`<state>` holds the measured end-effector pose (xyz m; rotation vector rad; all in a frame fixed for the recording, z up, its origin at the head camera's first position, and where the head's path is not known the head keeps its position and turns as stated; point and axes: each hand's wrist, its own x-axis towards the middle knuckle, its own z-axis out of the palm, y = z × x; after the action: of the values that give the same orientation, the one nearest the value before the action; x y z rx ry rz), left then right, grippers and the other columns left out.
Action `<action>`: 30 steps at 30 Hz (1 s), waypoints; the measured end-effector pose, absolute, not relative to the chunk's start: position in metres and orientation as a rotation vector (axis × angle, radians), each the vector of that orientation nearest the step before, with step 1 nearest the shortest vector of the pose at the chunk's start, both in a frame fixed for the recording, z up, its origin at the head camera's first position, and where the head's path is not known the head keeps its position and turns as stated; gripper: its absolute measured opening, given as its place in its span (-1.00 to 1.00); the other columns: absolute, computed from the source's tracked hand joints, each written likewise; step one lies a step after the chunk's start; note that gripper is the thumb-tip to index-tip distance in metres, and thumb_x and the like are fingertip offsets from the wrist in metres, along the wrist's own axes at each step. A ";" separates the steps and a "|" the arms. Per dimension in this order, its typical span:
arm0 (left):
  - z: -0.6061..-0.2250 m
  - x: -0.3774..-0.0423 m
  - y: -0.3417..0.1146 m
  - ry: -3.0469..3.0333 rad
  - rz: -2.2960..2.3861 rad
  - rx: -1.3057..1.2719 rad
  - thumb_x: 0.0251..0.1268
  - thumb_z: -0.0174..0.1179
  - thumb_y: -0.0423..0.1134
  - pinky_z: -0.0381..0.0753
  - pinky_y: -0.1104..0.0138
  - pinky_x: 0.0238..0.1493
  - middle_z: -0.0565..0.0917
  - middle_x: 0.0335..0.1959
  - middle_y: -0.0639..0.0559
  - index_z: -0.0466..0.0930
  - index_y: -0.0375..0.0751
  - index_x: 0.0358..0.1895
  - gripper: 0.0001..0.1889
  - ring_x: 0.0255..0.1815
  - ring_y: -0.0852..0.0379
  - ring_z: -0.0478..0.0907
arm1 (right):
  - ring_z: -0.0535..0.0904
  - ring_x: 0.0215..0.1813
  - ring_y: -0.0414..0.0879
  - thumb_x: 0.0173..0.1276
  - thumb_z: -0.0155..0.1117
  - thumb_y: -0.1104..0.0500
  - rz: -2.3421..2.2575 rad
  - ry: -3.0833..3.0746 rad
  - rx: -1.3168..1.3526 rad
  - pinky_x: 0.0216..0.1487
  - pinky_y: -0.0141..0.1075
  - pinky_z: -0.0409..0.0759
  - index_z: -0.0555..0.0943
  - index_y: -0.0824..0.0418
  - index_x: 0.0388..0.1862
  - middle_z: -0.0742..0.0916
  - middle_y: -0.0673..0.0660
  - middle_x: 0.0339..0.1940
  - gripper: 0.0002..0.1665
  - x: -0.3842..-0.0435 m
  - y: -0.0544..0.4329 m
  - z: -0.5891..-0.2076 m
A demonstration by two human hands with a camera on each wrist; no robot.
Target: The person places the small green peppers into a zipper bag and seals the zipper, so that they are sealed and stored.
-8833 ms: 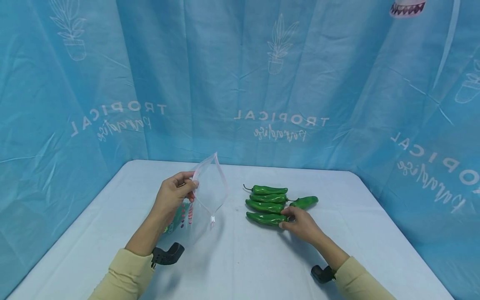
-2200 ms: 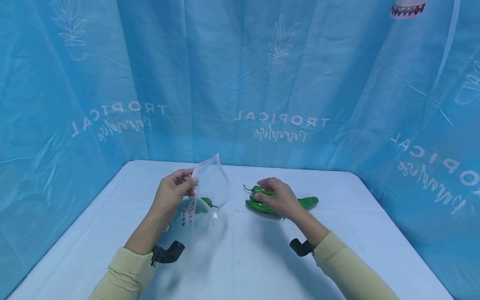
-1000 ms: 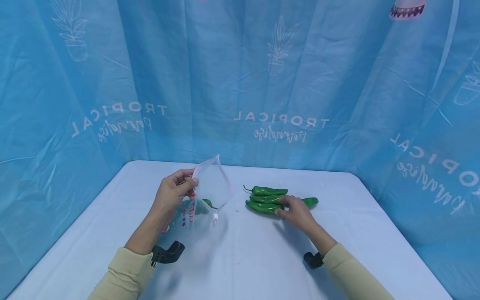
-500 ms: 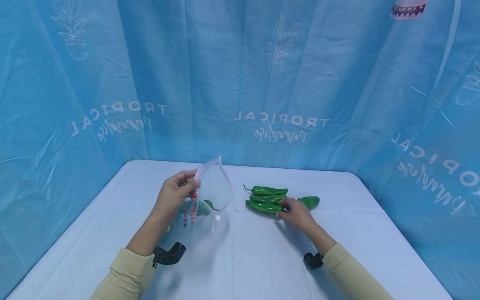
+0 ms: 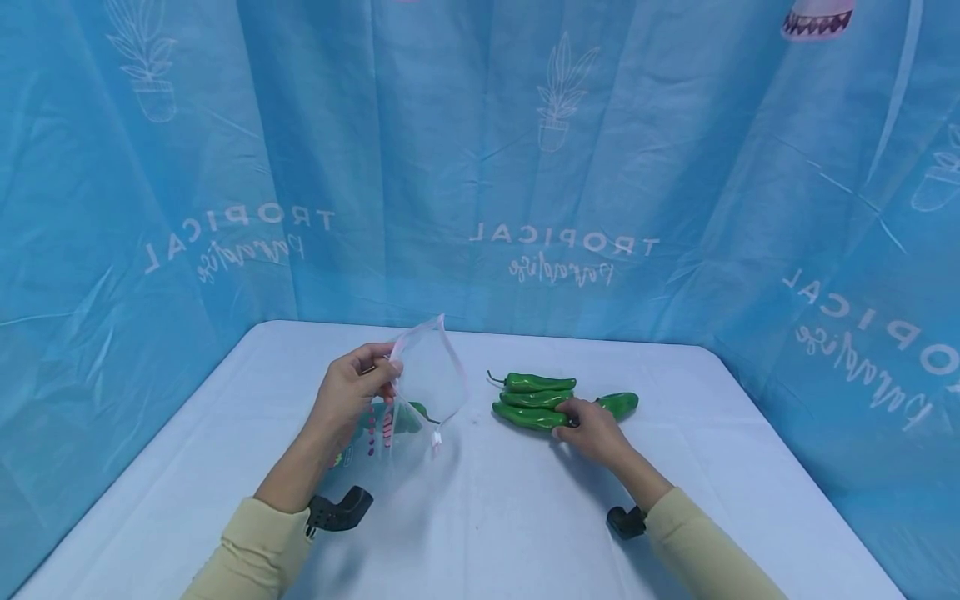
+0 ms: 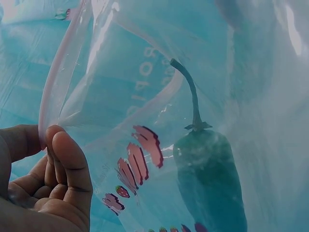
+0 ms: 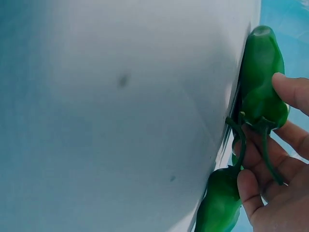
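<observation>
My left hand (image 5: 355, 385) pinches the rim of a clear zip bag (image 5: 431, 375) with a pink-edged mouth. The mouth gapes toward the right. Inside the bag lies a green chili pepper (image 6: 210, 179), stem upward in the left wrist view, beside pink and purple prints. To the right, three green peppers lie side by side: the far pepper (image 5: 538, 382), the middle pepper (image 5: 534, 398) and the near pepper (image 5: 528, 416). My right hand (image 5: 592, 429) grips the near one at its stem end, thumb and fingers on either side. Its fingers partly hide the stems.
Another green pepper (image 5: 619, 405) lies just right of the row, behind my right hand. A white cloth covers the table (image 5: 480, 533). Blue printed curtain (image 5: 420, 167) hangs around its back and sides.
Since the oldest frame, one pepper has gone from the row and one now lies in the bag. My right hand has moved from above the row to the near pepper's stem end.
</observation>
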<state>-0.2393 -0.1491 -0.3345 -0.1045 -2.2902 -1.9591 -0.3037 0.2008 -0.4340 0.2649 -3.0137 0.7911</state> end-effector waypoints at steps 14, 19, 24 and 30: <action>-0.337 -0.241 -0.149 -2.286 -1.951 -0.105 0.29 0.18 -0.15 0.59 0.39 -0.23 0.52 -0.41 0.10 0.46 -0.23 0.15 -0.59 -0.48 0.23 0.50 | 0.58 0.12 0.01 0.21 0.34 0.06 0.962 -2.956 0.257 0.13 -0.06 0.53 0.56 0.09 0.08 0.68 0.08 0.04 -0.56 -0.293 0.207 -0.428; -0.337 -0.241 -0.149 -2.281 -1.956 -0.114 0.29 0.17 -0.15 0.58 0.40 -0.23 0.52 -0.42 0.11 0.46 -0.23 0.14 -0.60 -0.48 0.23 0.50 | 0.60 0.07 -0.02 0.22 0.33 0.07 1.027 -2.936 0.249 0.04 -0.12 0.58 0.56 0.09 0.08 0.69 0.08 0.01 -0.57 -0.288 0.209 -0.420; -0.338 -0.241 -0.148 -2.280 -1.953 -0.123 0.30 0.17 -0.16 0.59 0.36 -0.21 0.51 -0.41 0.10 0.46 -0.24 0.14 -0.60 -0.48 0.23 0.50 | 0.62 0.03 -0.04 0.21 0.34 0.07 1.085 -2.915 0.229 -0.04 -0.17 0.62 0.56 0.08 0.08 0.70 0.08 -0.03 -0.56 -0.285 0.210 -0.412; -0.339 -0.241 -0.149 -2.274 -1.963 -0.133 0.29 0.17 -0.16 0.60 0.38 -0.25 0.51 -0.41 0.10 0.46 -0.25 0.13 -0.60 -0.48 0.24 0.49 | 0.63 -0.05 -0.09 0.23 0.31 0.04 1.122 -2.889 0.248 -0.14 -0.23 0.63 0.54 0.09 0.09 0.71 0.09 -0.06 -0.56 -0.282 0.210 -0.402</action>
<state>-0.2414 -0.1486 -0.3387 -0.1326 -2.2738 -1.9626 -0.2822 0.2101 -0.4017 0.2476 -2.8887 1.1218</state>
